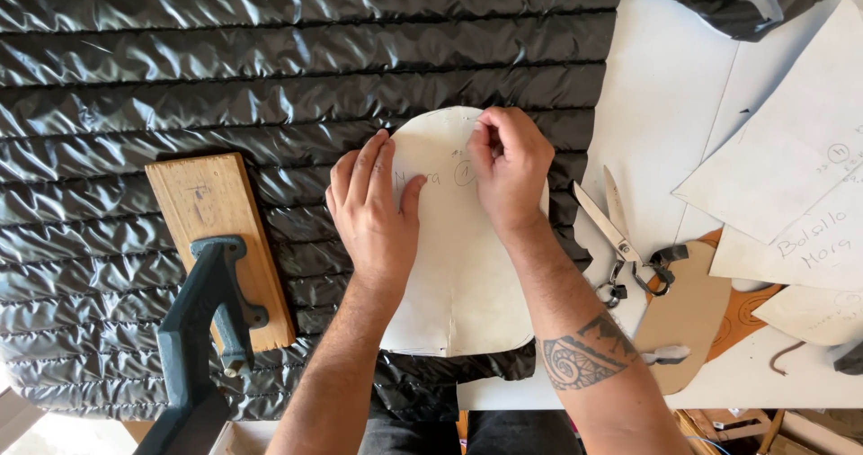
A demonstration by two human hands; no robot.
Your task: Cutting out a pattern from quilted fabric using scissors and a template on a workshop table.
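Paper pattern (458, 266) on quilted black fabric (270, 68), left hand (373, 208) flat, right hand (512, 167) seemingly pinching its edge, scissors (620, 235) nearby.

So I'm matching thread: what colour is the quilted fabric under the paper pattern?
Glossy black quilted fabric, stitched in horizontal channels; seen best in the head view.

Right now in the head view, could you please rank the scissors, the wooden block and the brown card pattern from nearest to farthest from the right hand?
From the right hand:
1. Scissors, just to its right on the white table.
2. Brown card pattern, lower right, beyond the scissors.
3. Wooden block, far left on the black quilted fabric.
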